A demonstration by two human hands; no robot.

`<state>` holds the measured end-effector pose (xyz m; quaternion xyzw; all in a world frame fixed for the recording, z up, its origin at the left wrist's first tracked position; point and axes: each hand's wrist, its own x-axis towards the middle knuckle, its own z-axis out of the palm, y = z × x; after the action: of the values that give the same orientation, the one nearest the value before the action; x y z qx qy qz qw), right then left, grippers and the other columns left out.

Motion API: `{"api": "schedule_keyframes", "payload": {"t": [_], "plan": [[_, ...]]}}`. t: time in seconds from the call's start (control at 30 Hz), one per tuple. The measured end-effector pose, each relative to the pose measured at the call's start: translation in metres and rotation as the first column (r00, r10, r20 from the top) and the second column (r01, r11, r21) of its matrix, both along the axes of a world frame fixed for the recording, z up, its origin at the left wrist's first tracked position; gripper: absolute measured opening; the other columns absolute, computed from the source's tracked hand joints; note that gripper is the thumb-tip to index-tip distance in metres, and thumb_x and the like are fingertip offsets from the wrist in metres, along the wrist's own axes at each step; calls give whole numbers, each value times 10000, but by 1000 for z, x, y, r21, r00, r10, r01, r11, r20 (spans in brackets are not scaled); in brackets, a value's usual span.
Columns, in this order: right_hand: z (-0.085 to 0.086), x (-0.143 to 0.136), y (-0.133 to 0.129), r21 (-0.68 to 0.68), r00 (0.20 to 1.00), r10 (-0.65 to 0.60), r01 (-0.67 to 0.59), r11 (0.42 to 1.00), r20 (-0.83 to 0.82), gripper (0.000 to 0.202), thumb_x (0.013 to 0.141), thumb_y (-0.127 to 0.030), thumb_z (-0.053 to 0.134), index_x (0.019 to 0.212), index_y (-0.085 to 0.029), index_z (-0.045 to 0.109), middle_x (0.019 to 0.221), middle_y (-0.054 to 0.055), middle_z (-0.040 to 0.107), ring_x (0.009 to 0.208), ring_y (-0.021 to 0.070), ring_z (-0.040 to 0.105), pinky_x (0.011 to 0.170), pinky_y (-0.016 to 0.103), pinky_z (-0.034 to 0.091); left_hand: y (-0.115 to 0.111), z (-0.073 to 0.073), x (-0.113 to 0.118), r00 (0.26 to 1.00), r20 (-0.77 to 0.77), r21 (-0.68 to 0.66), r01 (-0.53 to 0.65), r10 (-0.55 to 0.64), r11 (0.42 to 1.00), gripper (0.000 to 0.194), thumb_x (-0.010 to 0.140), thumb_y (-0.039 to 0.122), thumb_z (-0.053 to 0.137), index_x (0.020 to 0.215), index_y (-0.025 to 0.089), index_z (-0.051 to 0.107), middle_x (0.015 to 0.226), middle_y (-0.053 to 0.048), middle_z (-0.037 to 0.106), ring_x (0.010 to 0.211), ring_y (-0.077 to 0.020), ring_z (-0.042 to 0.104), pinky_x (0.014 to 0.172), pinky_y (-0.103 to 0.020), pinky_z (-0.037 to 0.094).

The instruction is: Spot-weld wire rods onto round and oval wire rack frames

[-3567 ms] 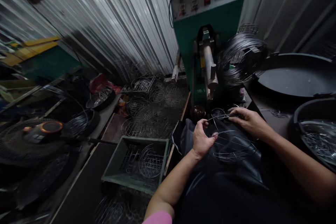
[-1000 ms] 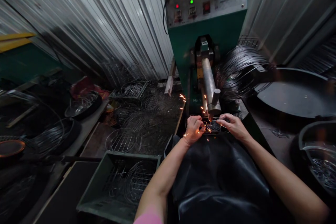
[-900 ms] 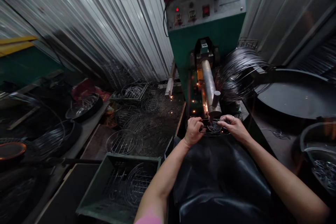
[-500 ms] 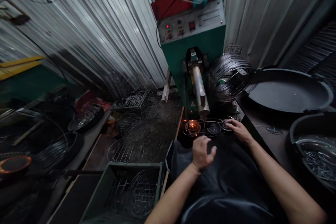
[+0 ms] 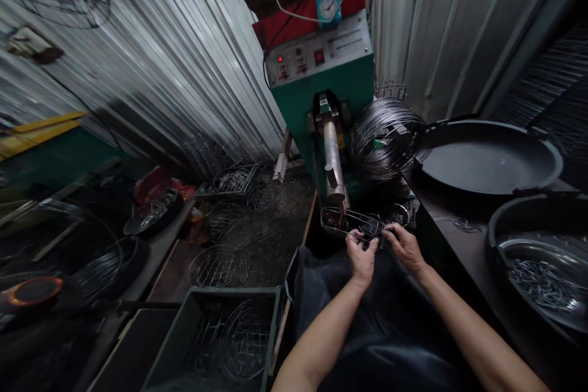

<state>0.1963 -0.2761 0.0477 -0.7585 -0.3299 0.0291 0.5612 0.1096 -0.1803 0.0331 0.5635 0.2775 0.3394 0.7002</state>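
Note:
An elongated wire frame (image 5: pixel 353 213) lies nearly level below the metal electrode arm (image 5: pixel 334 171) of a green welding machine (image 5: pixel 294 107). My right hand (image 5: pixel 407 250) pinches the right end of this frame between thumb and fingers. At its near edge my left hand (image 5: pixel 362 258) has thumb and fingers closed on the wire; whether a smaller piece is also between them I cannot make out. The frame's left part passes under the electrode tip. Behind the frame, dark round bowls show only in part.
A coil of wire (image 5: pixel 388 138) hangs right of the electrode arm. Farther right are a wide black pan (image 5: pixel 491 159) and a tub (image 5: pixel 498 239) with a metal bowl of small wire pieces. At lower left stands a green crate (image 5: pixel 184 331) with wire racks. A dark apron covers my lap.
My left hand has gone from open, apart from the frame, to closed on its near edge. The orange glow and sparks beside the electrode are gone. The view has shifted slightly.

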Motion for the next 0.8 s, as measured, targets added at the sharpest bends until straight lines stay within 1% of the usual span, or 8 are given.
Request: {"api": "schedule_keyframes", "payload": {"t": [0.13,0.23,0.3,0.4,0.5,0.63,0.7,0.8], "plan": [[-3,-16,2,-27,989,-45,49,998,141,258,843,-438,436,784,-218,557,731,56,610,668,190,572,662,320,468,6,0,-13,999,11,30,46,-46,999,425,624,179,718,964,193,463,954,-31,469,962,-137,515,873,-310,430],[0,-23,5,-47,985,-63,71,996,161,256,850,-437,428,766,-224,542,697,51,601,657,197,578,655,326,470,11,3,-19,998,-1,39,63,-63,997,428,624,178,720,971,194,471,956,-32,469,942,-134,517,840,-295,445],[4,-26,8,-42,983,-70,78,996,168,250,852,-436,433,778,-223,541,717,51,605,681,199,588,673,328,473,13,4,-20,997,-14,44,74,-73,996,415,625,187,721,958,194,474,950,-31,473,929,-134,519,815,-284,451],[8,-27,11,-13,982,-52,55,998,179,253,860,-436,421,820,-222,551,770,60,621,725,203,601,705,331,479,12,8,-21,996,-28,28,81,-81,996,399,620,191,725,932,190,477,930,-29,480,911,-132,522,795,-274,451],[11,-27,13,-25,986,-30,35,999,166,259,864,-440,407,844,-230,557,764,57,627,711,202,603,694,330,485,10,16,-24,995,-38,-17,87,-88,996,412,603,184,733,925,190,476,910,-27,484,894,-130,522,770,-260,456],[17,-27,18,-44,986,-23,30,999,167,254,862,-437,401,824,-236,551,751,62,630,698,206,604,695,337,485,13,27,-29,995,-18,-87,98,-100,991,409,589,191,744,894,193,473,919,-27,486,893,-130,528,757,-257,472],[22,-28,22,-59,987,0,10,998,163,257,867,-433,390,818,-239,551,752,63,631,692,203,603,692,332,487,17,28,-32,995,-1,-108,99,-100,989,400,584,196,750,873,192,473,933,-27,489,892,-126,531,767,-261,473],[31,-31,27,-102,982,82,-65,993,172,246,856,-440,422,825,-247,570,792,63,638,734,203,606,719,332,491,24,25,-34,996,31,-131,90,-86,987,404,571,198,762,858,192,478,951,-22,500,877,-117,539,784,-265,464]]}}
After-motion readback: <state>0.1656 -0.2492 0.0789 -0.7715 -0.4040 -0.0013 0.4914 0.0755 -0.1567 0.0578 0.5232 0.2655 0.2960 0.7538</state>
